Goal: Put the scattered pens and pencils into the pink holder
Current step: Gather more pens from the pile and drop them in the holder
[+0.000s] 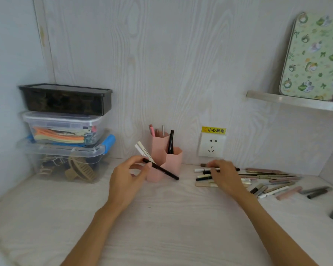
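holder (pixel 166 158): pink, w/ 1 black pen (pixel 170 143) + pink & grey ones inside
pen in left hand (pixel 127 176): black (pixel 161 169); 2 white ones (pixel 143 151) too
loose pens (pixel 265 179), right: black, white, cream, pink, grey
boxes, left: top black (pixel 65 99); mid clear (pixel 63 127), orange/green bits; bottom clear, blue clip (pixel 109 141)
wall (pixel 161 64): whitish wood grain
socket (pixel 211 145): white; sign (pixel 213 130) yellow
tin (pixel 313 56), upper right: green, floral print

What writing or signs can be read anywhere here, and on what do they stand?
"小心触电" beside a small round warning symbol: on the yellow sticker above the wall socket.
Dark print on a white pen in the left hand: too small to read.
Nothing else is legible.
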### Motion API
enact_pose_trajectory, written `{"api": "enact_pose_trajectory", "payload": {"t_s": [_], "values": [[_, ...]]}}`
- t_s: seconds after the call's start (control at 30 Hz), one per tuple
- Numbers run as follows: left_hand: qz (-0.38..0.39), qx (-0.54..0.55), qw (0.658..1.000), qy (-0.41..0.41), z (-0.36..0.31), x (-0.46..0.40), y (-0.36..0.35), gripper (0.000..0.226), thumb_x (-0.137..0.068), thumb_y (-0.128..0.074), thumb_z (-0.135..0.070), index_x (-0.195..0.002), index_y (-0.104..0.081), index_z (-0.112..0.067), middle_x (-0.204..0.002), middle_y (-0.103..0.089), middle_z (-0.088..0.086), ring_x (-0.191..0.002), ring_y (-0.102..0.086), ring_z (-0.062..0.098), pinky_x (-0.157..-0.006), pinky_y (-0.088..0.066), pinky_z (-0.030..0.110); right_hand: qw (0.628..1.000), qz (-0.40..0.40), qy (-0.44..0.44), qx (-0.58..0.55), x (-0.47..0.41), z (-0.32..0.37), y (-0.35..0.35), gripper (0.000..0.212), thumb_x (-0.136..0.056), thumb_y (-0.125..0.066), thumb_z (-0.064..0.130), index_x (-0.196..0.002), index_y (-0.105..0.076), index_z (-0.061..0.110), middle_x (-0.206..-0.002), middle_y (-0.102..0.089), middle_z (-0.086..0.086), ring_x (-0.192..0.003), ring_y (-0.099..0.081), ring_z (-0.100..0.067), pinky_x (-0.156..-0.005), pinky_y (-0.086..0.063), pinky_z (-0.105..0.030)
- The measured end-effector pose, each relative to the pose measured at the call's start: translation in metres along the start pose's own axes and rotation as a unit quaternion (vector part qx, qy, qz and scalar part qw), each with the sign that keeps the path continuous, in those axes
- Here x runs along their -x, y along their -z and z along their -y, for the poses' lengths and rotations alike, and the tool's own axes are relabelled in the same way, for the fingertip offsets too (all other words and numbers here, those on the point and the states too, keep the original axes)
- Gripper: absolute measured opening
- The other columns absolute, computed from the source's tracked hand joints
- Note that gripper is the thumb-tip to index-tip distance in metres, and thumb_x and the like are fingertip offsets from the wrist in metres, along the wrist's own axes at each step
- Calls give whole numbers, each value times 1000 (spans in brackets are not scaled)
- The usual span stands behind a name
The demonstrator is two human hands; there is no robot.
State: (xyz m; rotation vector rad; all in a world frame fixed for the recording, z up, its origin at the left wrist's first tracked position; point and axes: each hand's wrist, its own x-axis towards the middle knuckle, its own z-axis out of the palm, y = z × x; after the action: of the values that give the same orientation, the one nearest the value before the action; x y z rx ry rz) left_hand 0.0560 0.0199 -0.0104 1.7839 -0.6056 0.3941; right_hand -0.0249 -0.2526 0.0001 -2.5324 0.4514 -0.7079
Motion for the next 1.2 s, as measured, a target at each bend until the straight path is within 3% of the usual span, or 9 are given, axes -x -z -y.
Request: {"api": "enact_pose_trajectory", "payload": {"t_s": [0.1,0.33,0.47,0.6,0.83,0.93,1.0,1.1,1.2], "values": [[-36,-12,997,-71,-7,7,-5,22,-84,-61,-40,-103,-57,-51,-91,-66,-30,-89,-61,-9,-62,-49,13,998,52,5,21,14,-13,-12,28,-88,-49,11,-110,-64,20,-117,-61,-3,-110,-51,-19,-90,-40,-28],[-232,29,954,-186,-49,-2,-11,31,-89,-58,-32,-118,-59,-23,-97,-63,-18,-89,-61,-5,-60,-46,10,998,17,48,-46,16,-2,-13,15,-80,-64,14,-81,-67,28,-98,-64,7,-92,-62,-12,-81,-50,-29],[-305,14,931,-201,-88,-45,2,29,-91,-59,-31,-120,-54,-31,-103,-62,-14,-86,-60,-7,-55,-45,15,997,-18,64,-26,14,-10,-12,5,-76,-73,21,-77,-69,26,-95,-52,12,-91,-52,-8,-75,-44,-25],[-262,-98,942,-186,-101,-80,2,28,-91,-59,-33,-117,-55,-28,-99,-64,-14,-86,-62,9,-70,-47,27,997,-21,76,8,13,-14,-14,4,-80,-69,28,-81,-71,25,-89,-51,11,-91,-47,-9,-74,-40,-22],[-134,-226,958,-114,-67,-90,-25,15,-89,-60,-32,-103,-57,-28,-95,-69,-7,-93,-61,16,-65,-46,33,996,64,57,-37,12,-13,-9,23,-85,-52,15,-90,-71,28,-88,-55,12,-97,-49,-10,-79,-43,-26],[-45,-309,943,-111,-48,-87,-34,15,-90,-59,-30,-104,-63,-26,-95,-68,-7,-108,-53,19,-69,-42,31,991,105,70,-42,12,-11,-7,30,-84,-49,12,-100,-71,26,-92,-55,12,-101,-48,-11,-87,-43,-29],[-5,-385,915,-122,-43,-87,-36,27,-93,-53,-30,-116,-62,-22,-115,-64,-2,-121,-44,22,-88,-38,36,988,130,67,-39,11,-9,-7,32,-85,-49,13,-104,-70,26,-95,-54,10,-103,-49,-12,-88,-43,-29],[0,-443,884,-148,-45,-82,-38,36,-95,-47,-30,-129,-53,-20,-140,-46,2,-131,-33,23,-104,-27,38,987,147,56,-44,10,-8,-8,30,-85,-50,14,-105,-69,25,-98,-52,9,-103,-49,-12,-88,-42,-27],[-62,-369,905,-201,-62,-55,-48,32,-90,-55,-24,-122,-56,-18,-133,-51,1,-124,-43,22,-98,-36,38,986,150,51,-52,10,-8,-7,25,-84,-53,14,-100,-70,23,-96,-51,9,-102,-48,-12,-88,-41,-25]]}}
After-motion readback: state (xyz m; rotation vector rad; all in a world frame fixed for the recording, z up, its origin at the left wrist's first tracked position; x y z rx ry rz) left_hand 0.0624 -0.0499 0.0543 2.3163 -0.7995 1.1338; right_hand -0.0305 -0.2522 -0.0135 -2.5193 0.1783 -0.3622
